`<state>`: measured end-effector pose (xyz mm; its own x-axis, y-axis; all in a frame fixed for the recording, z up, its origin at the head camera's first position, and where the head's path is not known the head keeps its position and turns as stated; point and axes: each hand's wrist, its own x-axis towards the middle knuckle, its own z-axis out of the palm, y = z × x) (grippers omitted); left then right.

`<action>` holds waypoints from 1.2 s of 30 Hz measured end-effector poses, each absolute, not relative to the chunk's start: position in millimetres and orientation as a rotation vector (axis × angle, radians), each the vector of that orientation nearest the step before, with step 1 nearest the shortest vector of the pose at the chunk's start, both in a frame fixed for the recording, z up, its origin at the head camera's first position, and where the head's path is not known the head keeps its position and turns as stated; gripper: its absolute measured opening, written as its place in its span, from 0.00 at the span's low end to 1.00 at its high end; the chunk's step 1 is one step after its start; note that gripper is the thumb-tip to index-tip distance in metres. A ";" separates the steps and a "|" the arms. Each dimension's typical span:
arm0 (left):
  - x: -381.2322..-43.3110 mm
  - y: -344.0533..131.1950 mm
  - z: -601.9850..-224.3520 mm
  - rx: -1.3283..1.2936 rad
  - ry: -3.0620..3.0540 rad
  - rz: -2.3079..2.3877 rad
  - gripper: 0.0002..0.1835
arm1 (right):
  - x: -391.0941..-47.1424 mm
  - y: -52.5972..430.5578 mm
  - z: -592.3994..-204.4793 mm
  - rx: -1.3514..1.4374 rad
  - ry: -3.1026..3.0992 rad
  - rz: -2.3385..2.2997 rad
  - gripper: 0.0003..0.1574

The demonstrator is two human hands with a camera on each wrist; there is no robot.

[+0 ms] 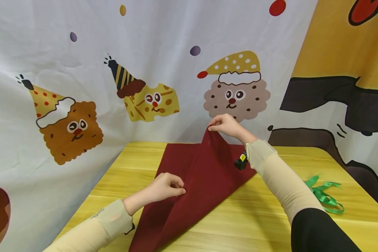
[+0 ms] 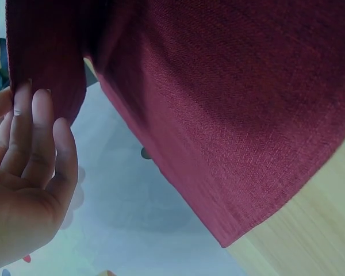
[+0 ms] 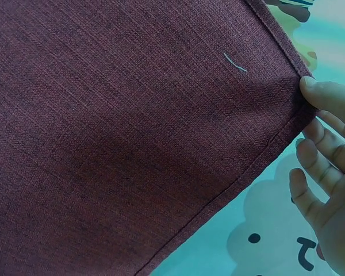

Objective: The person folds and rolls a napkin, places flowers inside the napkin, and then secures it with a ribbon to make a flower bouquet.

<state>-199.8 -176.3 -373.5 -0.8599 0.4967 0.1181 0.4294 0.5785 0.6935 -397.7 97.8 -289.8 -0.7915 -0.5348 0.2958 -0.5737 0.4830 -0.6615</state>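
1 dk-red cloth point(image 1: 212, 171), pinched 2x: L hand point(image 1: 164, 187), R hand point(image 1: 227, 125)

Green ribbon point(image 1: 321, 194) lies on the wooden table point(image 1: 233, 224) before a cartoon-printed backdrop point(image 1: 167, 63).

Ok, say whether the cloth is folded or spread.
Partly folded: one corner of the cloth is held up by the right hand, while another part lies on the table.

No word or number can be read clearly. On the left cuff point(image 1: 113, 217) stands small grey lettering point(image 1: 97, 212), but it is too blurred to read.
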 end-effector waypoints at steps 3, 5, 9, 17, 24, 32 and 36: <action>-200.6 -176.8 -374.0 0.799 2.707 1.165 0.02 | -398.6 95.9 -289.1 1.001 -2.659 1.205 0.10; -201.0 -177.5 -374.2 0.794 2.703 1.172 0.02 | -399.8 94.3 -288.8 1.009 -2.650 1.188 0.10; -201.7 -178.6 -374.2 0.784 2.688 1.183 0.03 | -402.7 91.4 -290.1 1.004 -2.635 1.171 0.09; -200.9 -181.7 -373.5 0.775 2.689 1.196 0.02 | -402.5 84.5 -297.2 0.963 -2.575 1.249 0.09; -200.7 -183.1 -374.3 0.755 2.688 1.196 0.03 | -403.4 80.9 -306.6 0.925 -2.564 1.289 0.09; -204.7 -187.5 -376.4 0.757 2.697 1.232 0.03 | -407.7 74.1 -314.6 0.841 -2.579 1.381 0.12; -206.5 -190.1 -373.6 0.721 2.726 1.232 0.03 | -410.5 70.1 -318.0 0.791 -2.568 1.430 0.12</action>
